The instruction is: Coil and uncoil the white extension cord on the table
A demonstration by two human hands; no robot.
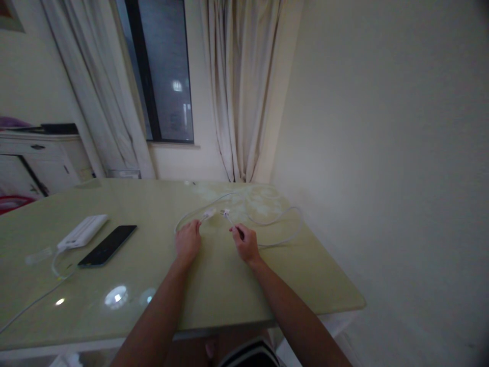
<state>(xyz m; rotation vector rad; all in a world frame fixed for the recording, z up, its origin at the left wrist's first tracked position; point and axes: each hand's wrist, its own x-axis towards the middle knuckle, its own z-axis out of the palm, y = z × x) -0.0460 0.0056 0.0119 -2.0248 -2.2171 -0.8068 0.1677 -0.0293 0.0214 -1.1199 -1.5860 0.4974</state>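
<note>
My left hand point(187, 240) rests on the pale green table point(214, 285), fingers curled and pinching one end of a white cable point(208, 214). My right hand point(246, 242) is closed on the other plug end point(227, 216), which points up and left toward the first end. The two connectors sit a short gap apart. The rest of the white cable point(282, 224) loops over the table behind and to the right of my hands.
A black phone point(108, 245) lies face up at the left, beside a white power bank point(83, 231) with its own thin cable point(57, 265). A window with curtains point(237, 92) stands behind the table. A wall point(382, 153) borders the right side, and a white cabinet point(38, 158) stands far left.
</note>
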